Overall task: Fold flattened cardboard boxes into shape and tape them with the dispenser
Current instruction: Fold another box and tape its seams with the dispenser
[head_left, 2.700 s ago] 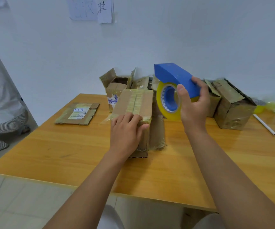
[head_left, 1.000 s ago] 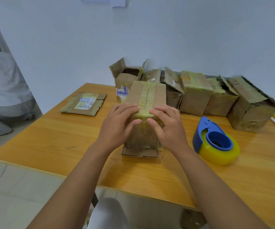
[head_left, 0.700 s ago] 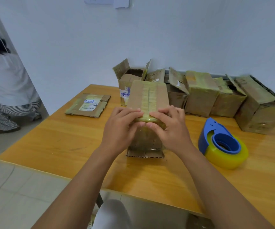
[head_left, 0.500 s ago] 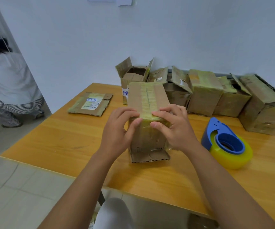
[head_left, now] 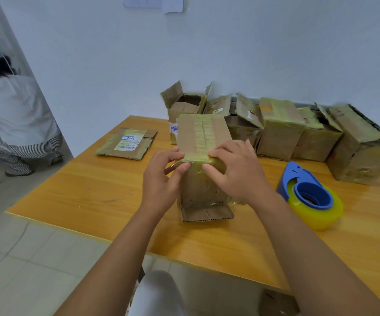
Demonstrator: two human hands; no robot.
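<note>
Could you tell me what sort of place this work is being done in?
Probably a plain indoor packing room: a wooden table against a bare white wall, a row of taped cardboard boxes along it, a tape dispenser, and tiled floor.

Seven folded boxes (head_left: 204, 135) — one flattened box (head_left: 127, 143), one tape dispenser (head_left: 310, 195) — and two hands (head_left: 161, 179).

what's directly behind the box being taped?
Behind the box being taped stands an open box with raised flaps, first in a row of folded boxes along the wall. Its lower front is covered; its inside looks dark, contents unclear.
</note>
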